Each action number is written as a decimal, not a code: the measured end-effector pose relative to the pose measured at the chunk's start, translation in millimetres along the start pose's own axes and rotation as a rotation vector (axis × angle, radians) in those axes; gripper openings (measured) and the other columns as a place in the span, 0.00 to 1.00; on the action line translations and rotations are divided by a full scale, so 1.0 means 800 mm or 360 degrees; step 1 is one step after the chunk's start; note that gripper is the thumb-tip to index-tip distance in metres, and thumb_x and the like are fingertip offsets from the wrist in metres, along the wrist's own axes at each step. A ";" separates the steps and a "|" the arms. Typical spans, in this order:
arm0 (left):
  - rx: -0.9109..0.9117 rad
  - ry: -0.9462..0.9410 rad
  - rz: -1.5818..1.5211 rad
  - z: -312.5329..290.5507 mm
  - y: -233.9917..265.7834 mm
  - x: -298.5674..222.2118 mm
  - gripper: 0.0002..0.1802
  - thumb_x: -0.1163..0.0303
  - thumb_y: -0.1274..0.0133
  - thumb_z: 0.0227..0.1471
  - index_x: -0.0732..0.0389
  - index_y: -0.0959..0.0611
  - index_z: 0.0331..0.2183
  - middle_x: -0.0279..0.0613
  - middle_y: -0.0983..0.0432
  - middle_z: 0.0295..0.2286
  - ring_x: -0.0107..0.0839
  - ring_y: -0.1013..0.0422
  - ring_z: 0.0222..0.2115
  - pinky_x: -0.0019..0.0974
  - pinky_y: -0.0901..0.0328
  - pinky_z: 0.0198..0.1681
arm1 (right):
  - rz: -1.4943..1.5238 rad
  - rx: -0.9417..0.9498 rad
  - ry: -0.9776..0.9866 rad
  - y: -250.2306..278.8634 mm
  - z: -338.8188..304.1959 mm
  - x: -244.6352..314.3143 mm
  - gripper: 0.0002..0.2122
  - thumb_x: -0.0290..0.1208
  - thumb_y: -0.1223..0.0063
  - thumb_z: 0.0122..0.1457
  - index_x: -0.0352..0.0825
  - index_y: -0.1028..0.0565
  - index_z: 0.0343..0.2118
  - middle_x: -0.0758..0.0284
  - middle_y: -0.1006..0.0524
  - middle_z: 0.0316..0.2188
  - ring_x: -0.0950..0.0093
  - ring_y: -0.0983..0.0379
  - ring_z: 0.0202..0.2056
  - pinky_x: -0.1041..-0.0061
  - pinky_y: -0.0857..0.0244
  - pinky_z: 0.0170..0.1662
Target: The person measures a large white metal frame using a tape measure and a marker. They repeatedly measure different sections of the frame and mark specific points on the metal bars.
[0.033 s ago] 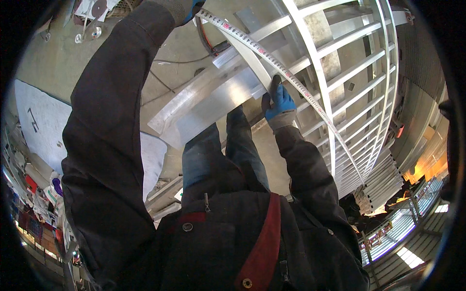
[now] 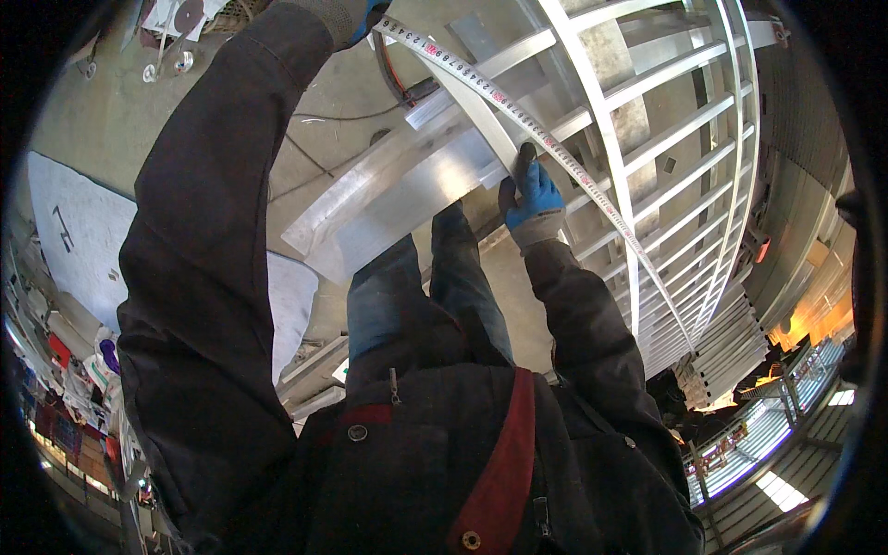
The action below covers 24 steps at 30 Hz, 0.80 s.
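Observation:
A white tape measure (image 2: 541,136) with black and red markings runs slantwise across a silver metal frame (image 2: 615,166) made of long rails and several crossbars. At the top edge my left hand (image 2: 363,22), in a grey and blue glove, is at the near-left end of the tape and appears closed on it; its fingers are partly cut off by the picture edge. My right hand (image 2: 535,203), in a blue and grey glove with dark fingertips, is closed around the lower end of a flat metal bar (image 2: 476,116), just below the tape.
Wide shiny metal profiles (image 2: 407,203) lie in front of my legs. Dark cables (image 2: 314,159) trail over the concrete floor. A white sheet (image 2: 79,227) lies to the left, near cluttered materials. Stacked metal lengths (image 2: 731,347) stand at right.

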State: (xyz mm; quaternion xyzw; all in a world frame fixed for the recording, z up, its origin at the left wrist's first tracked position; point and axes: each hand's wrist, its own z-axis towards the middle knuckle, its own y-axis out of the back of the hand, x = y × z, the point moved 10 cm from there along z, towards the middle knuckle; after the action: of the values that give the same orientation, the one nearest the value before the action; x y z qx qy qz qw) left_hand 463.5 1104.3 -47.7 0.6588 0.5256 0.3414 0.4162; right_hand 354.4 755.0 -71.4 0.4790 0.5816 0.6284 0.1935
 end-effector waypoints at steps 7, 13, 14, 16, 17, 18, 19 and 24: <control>-0.0033 0.0023 0.0035 -0.005 0.002 0.003 0.11 0.61 0.47 0.53 0.49 0.12 0.29 0.41 0.16 0.29 0.44 0.20 0.34 0.52 0.29 0.41 | 0.0025 0.0016 0.0022 -0.002 0.002 -0.001 0.37 0.31 0.39 0.56 0.39 0.39 0.69 0.53 0.21 0.47 0.52 0.22 0.42 0.56 0.26 0.45; -0.0060 0.0033 -0.0034 -0.003 -0.005 0.005 0.10 0.61 0.47 0.53 0.48 0.12 0.29 0.41 0.16 0.29 0.44 0.20 0.34 0.56 0.31 0.45 | 0.0033 -0.0072 0.0063 0.007 0.002 0.005 0.38 0.30 0.38 0.55 0.39 0.40 0.70 0.53 0.21 0.45 0.53 0.22 0.41 0.57 0.26 0.45; -0.0056 0.0034 -0.0033 -0.004 -0.005 0.004 0.10 0.61 0.47 0.53 0.48 0.12 0.29 0.41 0.16 0.29 0.44 0.20 0.34 0.57 0.31 0.46 | 0.0031 -0.0070 0.0056 0.006 0.003 0.004 0.38 0.30 0.38 0.55 0.39 0.40 0.70 0.53 0.20 0.45 0.53 0.22 0.41 0.57 0.26 0.45; -0.0055 0.0032 -0.0031 -0.005 -0.004 0.003 0.10 0.61 0.48 0.53 0.48 0.12 0.29 0.41 0.17 0.29 0.44 0.20 0.34 0.58 0.32 0.46 | 0.0057 -0.0066 0.0041 0.006 0.003 0.003 0.38 0.30 0.38 0.54 0.39 0.39 0.70 0.54 0.20 0.45 0.53 0.22 0.41 0.57 0.26 0.45; -0.0054 0.0033 -0.0028 -0.005 -0.002 0.004 0.10 0.61 0.48 0.53 0.48 0.12 0.29 0.41 0.17 0.29 0.44 0.20 0.34 0.58 0.32 0.47 | 0.0036 -0.0068 0.0045 0.006 0.004 0.004 0.37 0.30 0.39 0.54 0.39 0.39 0.69 0.54 0.20 0.44 0.53 0.22 0.41 0.57 0.26 0.45; -0.0052 0.0034 -0.0027 -0.006 -0.001 0.003 0.10 0.61 0.48 0.53 0.48 0.12 0.29 0.41 0.17 0.28 0.44 0.20 0.34 0.59 0.33 0.47 | 0.0026 -0.0073 0.0053 0.007 0.004 0.005 0.37 0.29 0.39 0.54 0.39 0.39 0.69 0.54 0.20 0.44 0.53 0.22 0.41 0.57 0.26 0.45; -0.0056 0.0034 -0.0027 -0.006 0.001 0.003 0.10 0.61 0.48 0.53 0.48 0.12 0.29 0.41 0.17 0.28 0.44 0.20 0.34 0.59 0.33 0.48 | 0.0017 -0.0079 0.0059 0.008 0.004 0.006 0.37 0.29 0.39 0.54 0.40 0.39 0.69 0.53 0.20 0.44 0.53 0.22 0.41 0.57 0.26 0.45; -0.0048 0.0032 -0.0005 -0.005 0.007 0.002 0.10 0.61 0.48 0.53 0.48 0.12 0.29 0.41 0.17 0.28 0.45 0.20 0.35 0.62 0.35 0.50 | 0.0061 -0.0079 0.0035 0.012 0.005 0.010 0.37 0.29 0.39 0.55 0.40 0.39 0.69 0.55 0.20 0.44 0.53 0.22 0.41 0.57 0.26 0.45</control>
State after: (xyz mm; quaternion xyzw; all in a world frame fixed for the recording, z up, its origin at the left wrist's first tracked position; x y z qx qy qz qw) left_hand 462.7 1105.9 -40.7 0.6480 0.5256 0.3553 0.4214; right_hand 356.9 760.6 -59.9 0.4782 0.5586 0.6514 0.1868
